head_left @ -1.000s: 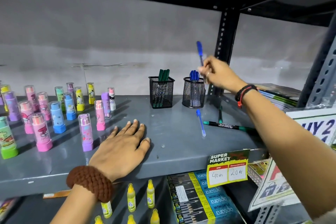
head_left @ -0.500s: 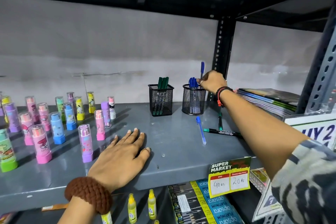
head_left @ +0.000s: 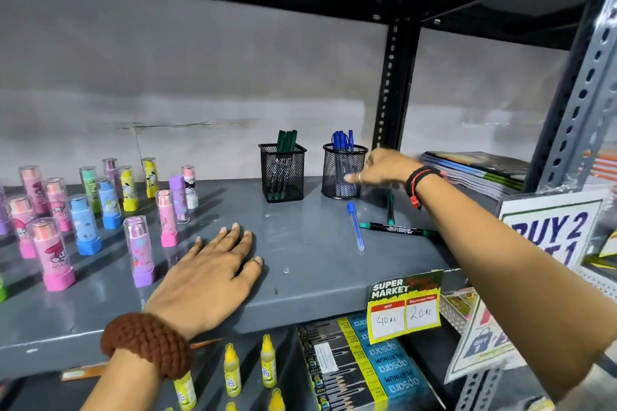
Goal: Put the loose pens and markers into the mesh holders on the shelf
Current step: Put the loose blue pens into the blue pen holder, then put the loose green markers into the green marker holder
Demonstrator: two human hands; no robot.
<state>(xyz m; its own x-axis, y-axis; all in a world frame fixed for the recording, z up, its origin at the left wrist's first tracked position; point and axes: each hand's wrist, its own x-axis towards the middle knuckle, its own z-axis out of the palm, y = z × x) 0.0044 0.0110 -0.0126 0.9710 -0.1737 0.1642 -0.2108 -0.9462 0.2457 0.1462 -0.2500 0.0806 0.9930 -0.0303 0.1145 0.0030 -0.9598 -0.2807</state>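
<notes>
Shelf (head_left: 300, 264): blue pens (head_left: 341, 140) in round holder (head_left: 337, 173)

Light is moderate and even, falling from the front and above; the grey shelf (head_left: 300, 243) shows a soft sheen with faint reflections of the eraser tubes (head_left: 53, 253) toward its left edge. The right hand (head_left: 384, 170) is smeared by motion blur, while the underside of the upper shelf stays dark. Uprights bow at the right edge from wide-angle distortion
</notes>
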